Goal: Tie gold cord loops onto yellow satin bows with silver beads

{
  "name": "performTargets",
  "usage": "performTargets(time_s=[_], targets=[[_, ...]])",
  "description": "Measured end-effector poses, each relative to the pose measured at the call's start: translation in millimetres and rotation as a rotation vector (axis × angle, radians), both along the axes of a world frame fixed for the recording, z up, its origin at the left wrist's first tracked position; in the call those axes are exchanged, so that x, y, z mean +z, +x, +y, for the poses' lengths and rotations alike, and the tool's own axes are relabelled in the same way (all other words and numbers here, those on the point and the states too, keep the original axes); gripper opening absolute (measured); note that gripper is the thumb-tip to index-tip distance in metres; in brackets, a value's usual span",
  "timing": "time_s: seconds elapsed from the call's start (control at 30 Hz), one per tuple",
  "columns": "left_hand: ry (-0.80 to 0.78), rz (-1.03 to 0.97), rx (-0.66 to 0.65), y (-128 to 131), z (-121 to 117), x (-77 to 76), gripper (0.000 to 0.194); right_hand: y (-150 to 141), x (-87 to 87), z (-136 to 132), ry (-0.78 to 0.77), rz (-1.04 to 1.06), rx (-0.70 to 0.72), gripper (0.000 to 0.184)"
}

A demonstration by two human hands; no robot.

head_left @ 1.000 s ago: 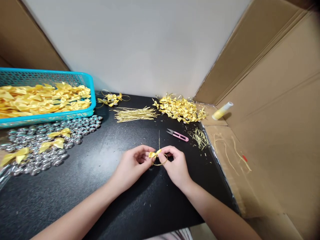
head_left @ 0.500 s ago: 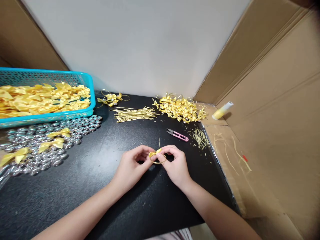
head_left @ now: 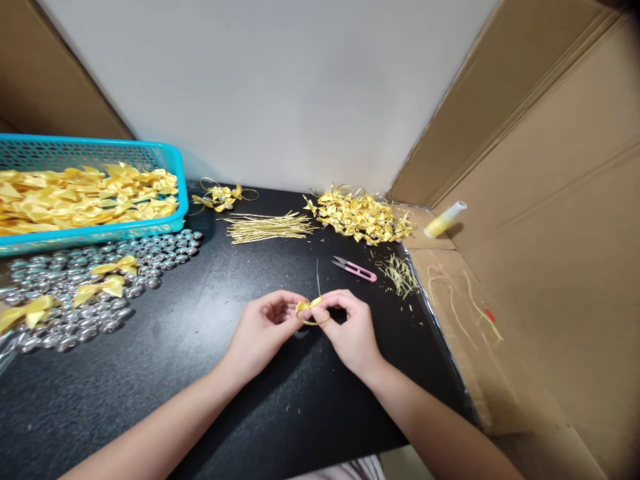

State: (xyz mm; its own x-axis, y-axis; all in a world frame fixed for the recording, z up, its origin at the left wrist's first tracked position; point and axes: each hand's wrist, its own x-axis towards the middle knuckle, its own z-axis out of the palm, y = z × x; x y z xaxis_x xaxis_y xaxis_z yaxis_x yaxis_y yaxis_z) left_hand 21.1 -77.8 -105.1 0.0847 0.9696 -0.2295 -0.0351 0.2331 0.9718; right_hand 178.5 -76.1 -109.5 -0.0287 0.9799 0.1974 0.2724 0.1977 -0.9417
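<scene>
Between my two hands, just above the black table [head_left: 200, 393], is a small yellow ribbon bow [head_left: 303, 307] with a loop of gold cord [head_left: 314, 323] hanging under it. My left hand [head_left: 267, 327] pinches the bow's left side between thumb and fingers. From the right, my right hand [head_left: 353, 330] pinches the bow and the cord. A thin end of cord [head_left: 319, 277] sticks up past the fingertips. The knot itself is partly covered by my fingers. Pink thread snips [head_left: 356, 269] lie a little beyond my right hand.
A turquoise basket [head_left: 181, 180] of yellow bows stands at left, silver beads [head_left: 100, 313] in front of it. Cut gold cords [head_left: 270, 228], a few finished-looking bows [head_left: 220, 197] and a larger bow pile [head_left: 363, 215] lie along the back. Cord scraps [head_left: 400, 275] and a thread spool [head_left: 445, 220] are at right.
Both hands keep nearly the same place and grip. The bow has turned slightly in the fingers, and the view has shifted very little.
</scene>
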Motion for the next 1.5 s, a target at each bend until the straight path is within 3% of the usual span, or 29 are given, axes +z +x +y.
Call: performTargets(time_s=[0.4,1.13,1.5], targets=[[-0.034,0.009,0.047,1.3,1.5,0.3,0.029,-1.0,0.1,-0.6,0.022,-0.002,-0.014,0.008],[0.027,0.057,-0.037,-1.0,0.4,1.8,0.023,-0.4,4.5,-0.6,0.051,-0.004,-0.011,0.009],[0.049,0.036,-0.004,-0.8,-1.0,2.9,0.022,-1.1,3.9,-0.5,0.058,-0.021,-0.009,0.009]])
